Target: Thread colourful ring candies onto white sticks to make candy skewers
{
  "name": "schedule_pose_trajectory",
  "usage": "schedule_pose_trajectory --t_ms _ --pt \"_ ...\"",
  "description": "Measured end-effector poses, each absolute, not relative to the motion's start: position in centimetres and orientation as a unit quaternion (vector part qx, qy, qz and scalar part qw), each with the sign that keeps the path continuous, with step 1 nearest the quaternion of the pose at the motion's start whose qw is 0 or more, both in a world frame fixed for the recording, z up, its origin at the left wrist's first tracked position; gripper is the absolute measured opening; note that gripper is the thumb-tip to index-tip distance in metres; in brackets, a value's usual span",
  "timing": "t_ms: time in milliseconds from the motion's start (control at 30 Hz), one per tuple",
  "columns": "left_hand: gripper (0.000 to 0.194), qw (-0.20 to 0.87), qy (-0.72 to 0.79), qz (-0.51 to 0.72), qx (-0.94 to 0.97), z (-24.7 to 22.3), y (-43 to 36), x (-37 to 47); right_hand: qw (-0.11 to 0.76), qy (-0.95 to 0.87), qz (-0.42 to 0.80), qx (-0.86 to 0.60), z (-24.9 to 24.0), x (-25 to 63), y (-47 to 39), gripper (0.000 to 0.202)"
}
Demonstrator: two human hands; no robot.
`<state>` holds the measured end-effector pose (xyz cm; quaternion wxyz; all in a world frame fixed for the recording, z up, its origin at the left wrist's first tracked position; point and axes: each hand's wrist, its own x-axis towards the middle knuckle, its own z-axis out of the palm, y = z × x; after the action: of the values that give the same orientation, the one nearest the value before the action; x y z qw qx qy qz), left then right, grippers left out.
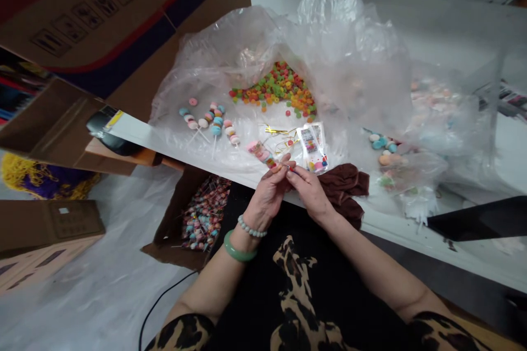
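Observation:
Just above the table's front edge, my left hand (269, 192) pinches the lower end of a bagged candy lollipop (260, 152) in clear printed wrap, its top pointing up and left. My right hand (308, 189) has thumb and fingers closed at the same end, meeting the left fingertips. Small red and blue spots show there; my fingers hide the details. Gold twist ties (276, 130) lie loose beyond my hands. Flat printed bags (312, 145) rest beside them. To the left are several unwrapped candy lollipops (216, 120) on white sticks.
Green, orange and red ring candies (284, 88) lie heaped on clear plastic sheeting (329, 55). Brown cloth (346, 192) sits right of my hands. Below the table edge, a carton (164, 244) holds many lollipops. A large cardboard box (123, 27) stands at left.

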<state>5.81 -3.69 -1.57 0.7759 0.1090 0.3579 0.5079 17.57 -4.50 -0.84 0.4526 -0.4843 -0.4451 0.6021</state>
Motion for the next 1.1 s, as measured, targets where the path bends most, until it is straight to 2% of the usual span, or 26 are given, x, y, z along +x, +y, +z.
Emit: schedule_pose_trajectory --t_ms 67,167,233,300,367,433,533,567,633,700,800,900,967,1033,1100 --pt "0.039 0.801 0.344 0.469 0.138 -1.2 -3.9 5.9 0.452 -0.333 0.698 -0.445 -1.3 17.4 -4.5 0.021" --pt "0.044 0.830 0.328 0.408 0.191 -0.6 -4.2 5.7 0.359 -0.224 0.837 -0.346 -1.7 17.9 -4.6 0.027" --pt "0.035 0.827 0.320 0.408 0.217 -0.3 -4.3 5.5 0.305 -0.218 0.874 -0.309 -1.7 18.2 -4.8 0.033" --pt "0.025 0.810 0.325 0.432 0.228 -0.3 -4.3 5.3 0.291 -0.271 0.849 -0.347 -1.2 18.4 -5.0 0.038" --pt "0.031 0.787 0.349 0.462 0.214 -0.3 -3.9 5.1 0.317 -0.389 0.737 -0.454 -0.5 18.3 -5.3 0.038" --pt "0.036 0.757 0.376 0.505 0.178 -0.4 -3.2 4.9 0.363 -0.541 0.523 -0.550 0.4 18.0 -5.7 0.030" --pt "0.026 0.735 0.396 0.540 0.102 -0.4 -2.5 5.0 0.362 -0.719 0.215 -0.553 1.2 17.1 -6.3 0.020" --pt "0.021 0.744 0.399 0.530 0.076 -0.4 -2.5 5.2 0.346 -0.750 0.162 -0.540 1.2 16.8 -6.3 0.020" --pt "0.021 0.775 0.396 0.492 0.033 -0.4 -2.7 5.8 0.326 -0.767 0.131 -0.536 1.0 16.4 -6.0 0.017" --pt "0.022 0.800 0.388 0.458 0.019 -0.5 -3.2 6.2 0.350 -0.725 0.199 -0.559 0.7 16.4 -5.3 0.021" --pt "0.023 0.797 0.378 0.466 0.059 -0.6 -3.6 6.1 0.393 -0.603 0.410 -0.560 0.4 16.8 -3.7 0.028" --pt "0.023 0.779 0.359 0.490 0.157 0.0 -3.6 4.9 0.384 -0.471 0.610 -0.509 0.4 17.2 -2.5 0.023" --pt "0.022 0.780 0.351 0.473 0.209 0.6 -3.4 3.7 0.367 -0.391 0.700 -0.471 0.6 17.3 -2.1 0.019" --pt "0.016 0.763 0.358 0.477 0.249 1.1 -3.2 2.4 0.369 -0.394 0.694 -0.476 1.1 17.2 -2.1 0.022" --pt "0.009 0.719 0.380 0.505 0.290 1.1 -3.2 1.3 0.403 -0.466 0.587 -0.525 1.7 16.7 -2.1 0.021"
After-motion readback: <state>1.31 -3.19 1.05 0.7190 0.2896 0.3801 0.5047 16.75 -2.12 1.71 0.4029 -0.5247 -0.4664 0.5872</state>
